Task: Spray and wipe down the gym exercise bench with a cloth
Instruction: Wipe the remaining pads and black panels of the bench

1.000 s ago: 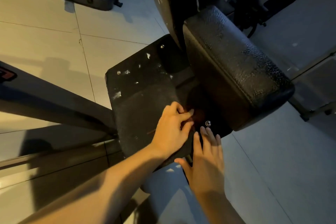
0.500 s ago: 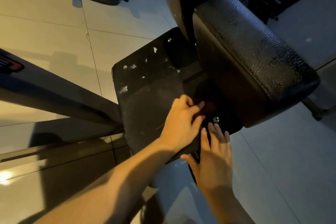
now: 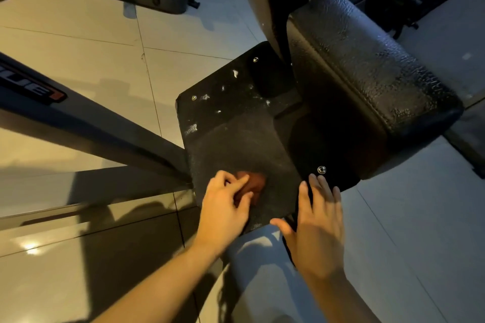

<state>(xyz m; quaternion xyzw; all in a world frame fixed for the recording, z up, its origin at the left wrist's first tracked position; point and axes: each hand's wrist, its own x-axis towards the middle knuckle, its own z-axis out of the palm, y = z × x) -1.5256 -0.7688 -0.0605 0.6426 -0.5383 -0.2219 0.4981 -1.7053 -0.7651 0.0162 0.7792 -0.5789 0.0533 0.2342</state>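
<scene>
Left hand (image 3: pixel 225 207) and cloth (image 3: pixel 253 182) now farther from right hand (image 3: pixel 317 220)

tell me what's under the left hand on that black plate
An orange-brown cloth peeks out from under the left hand, bunched against the black plate. The palm covers the rest of it, so its full size cannot be seen.
</scene>
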